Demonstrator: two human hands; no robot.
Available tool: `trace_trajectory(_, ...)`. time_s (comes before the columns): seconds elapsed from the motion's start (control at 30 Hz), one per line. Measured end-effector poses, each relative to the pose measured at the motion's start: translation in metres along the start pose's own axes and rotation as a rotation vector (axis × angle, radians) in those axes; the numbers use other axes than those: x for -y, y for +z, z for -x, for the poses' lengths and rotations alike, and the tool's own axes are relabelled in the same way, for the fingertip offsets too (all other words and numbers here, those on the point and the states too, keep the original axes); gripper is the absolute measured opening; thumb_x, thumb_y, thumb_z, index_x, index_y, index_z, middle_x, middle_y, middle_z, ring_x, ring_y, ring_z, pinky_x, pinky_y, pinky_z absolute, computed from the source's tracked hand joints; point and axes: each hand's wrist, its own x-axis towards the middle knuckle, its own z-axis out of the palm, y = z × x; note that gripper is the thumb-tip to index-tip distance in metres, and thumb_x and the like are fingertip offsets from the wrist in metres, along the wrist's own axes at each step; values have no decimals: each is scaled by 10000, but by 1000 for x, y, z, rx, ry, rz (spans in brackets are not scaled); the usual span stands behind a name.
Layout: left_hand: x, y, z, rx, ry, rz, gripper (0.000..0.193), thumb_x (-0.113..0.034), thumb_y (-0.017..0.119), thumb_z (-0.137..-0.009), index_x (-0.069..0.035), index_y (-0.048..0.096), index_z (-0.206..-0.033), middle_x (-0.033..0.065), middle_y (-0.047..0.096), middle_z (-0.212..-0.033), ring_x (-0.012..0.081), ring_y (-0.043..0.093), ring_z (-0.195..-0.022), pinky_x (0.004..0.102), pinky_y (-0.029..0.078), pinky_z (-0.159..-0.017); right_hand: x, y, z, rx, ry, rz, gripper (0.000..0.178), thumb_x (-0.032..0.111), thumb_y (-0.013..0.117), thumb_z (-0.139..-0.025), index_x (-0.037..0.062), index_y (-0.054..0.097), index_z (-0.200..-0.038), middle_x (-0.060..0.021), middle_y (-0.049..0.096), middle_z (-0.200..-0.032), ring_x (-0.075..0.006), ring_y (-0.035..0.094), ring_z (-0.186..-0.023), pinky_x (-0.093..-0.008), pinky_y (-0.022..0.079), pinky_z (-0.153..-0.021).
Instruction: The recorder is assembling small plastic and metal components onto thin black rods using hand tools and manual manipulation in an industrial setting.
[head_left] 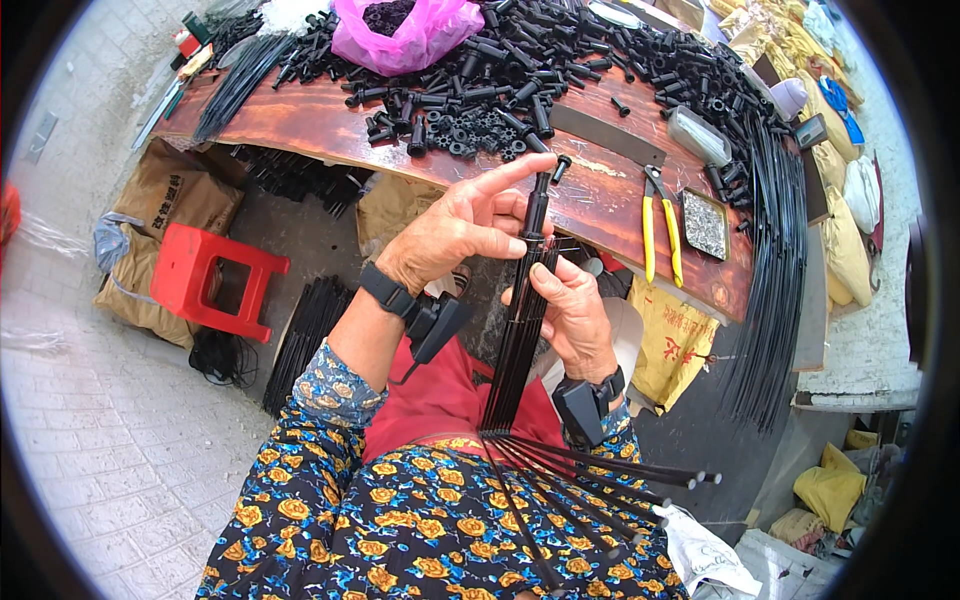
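Upright before my lap stands a black umbrella frame (515, 350), a folded bundle of thin ribs with a black tube at its top. Lower down, the thin rods fan out across my thighs, with pale round tips. My left hand (460, 220) has its thumb against the tube, its index finger stretched along the top end and its other fingers behind it. Just below, my right hand (578, 318) pinches the bundle between thumb and fingers. A small black headed plastic piece (562, 168) appears right beside the tube's top; whether it touches the tube I cannot tell.
Black plastic parts (470, 75) heap over the wooden table (330, 125), with a pink bag (405, 40) among them. Yellow-handled pliers (662, 225), a metal bar (607, 137) and a tray (705, 225) lie at right. Long black rods (775, 250) hang off the right edge. A red stool (215, 280) stands left.
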Motion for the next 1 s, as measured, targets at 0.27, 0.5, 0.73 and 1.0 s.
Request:
trace_trajectory(0.27,5,-3,3,-31,-92,-27,637,95,632,-779,-35,515,-1391,61,667,-1091,119,630,-963,256,524,-863,-3,-5,0,41,-18,-60,227,183,635,-955,37,633,-1128,-122,722,-830,-71,641,-566,-151,360,-367)
trace_trajectory(0.5,0,-1,1,-12,-111,-78,626,102,610,-776,-22,517,-1382,83,641,-1170,160,624,-1075,298,508,-947,-2,-5,1,39,-23,-80,208,180,627,-961,35,642,-1108,-119,721,-826,-53,597,-519,-153,348,-364)
trace_trajectory(0.73,7,-1,0,2,-28,-59,601,91,605,-806,-27,515,-1389,66,668,-1103,97,619,-966,249,514,-878,-2,-3,3,33,-32,-79,211,179,627,-961,29,641,-1109,-120,719,-829,-58,597,-523,-164,344,-366)
trace_trajectory(1.0,2,-1,6,7,-84,-47,626,70,652,-795,-20,498,-1394,98,631,-1177,169,618,-1090,301,518,-933,-3,-3,2,53,-16,-95,227,173,626,-960,28,628,-1134,-126,720,-835,-65,613,-539,-161,353,-372)
